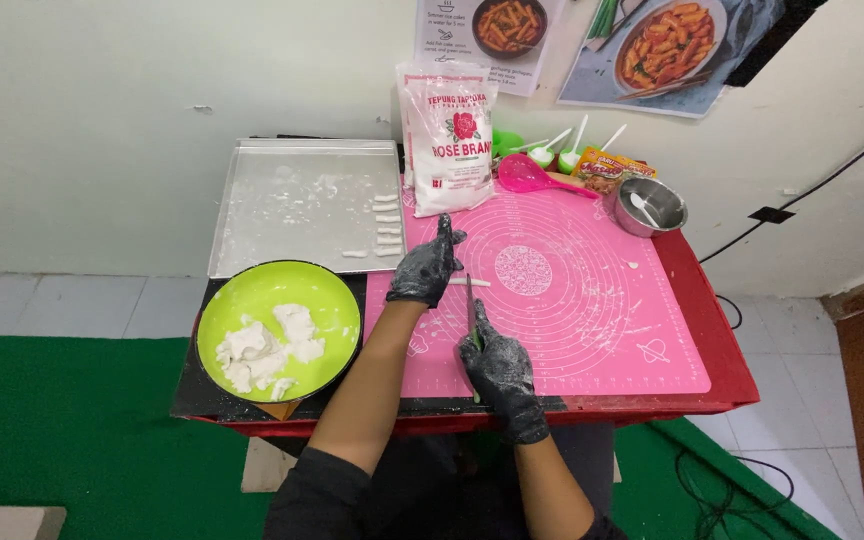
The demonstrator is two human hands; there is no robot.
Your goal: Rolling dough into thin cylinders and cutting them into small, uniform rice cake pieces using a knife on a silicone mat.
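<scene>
While the right hand (497, 362) grips a knife (470, 300), the dough strip (472, 282) lies beside the open left hand (427, 268).

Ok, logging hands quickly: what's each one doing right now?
Left hand: open, fingers flat on the pink mat by a dough strip.
Right hand: closed, holding a knife.

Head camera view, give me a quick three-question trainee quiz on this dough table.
1. True or false: the cut dough pieces lie on the metal tray.
2. What does the right hand hold? A) knife B) pink ladle C) spoon
3. Fill in: the dough lumps sit in a ____ bowl.

Key: 1 true. 2 A, a knife, its tip by the dough strip on the pink mat; the left hand rests beside it. 3 green.
</scene>
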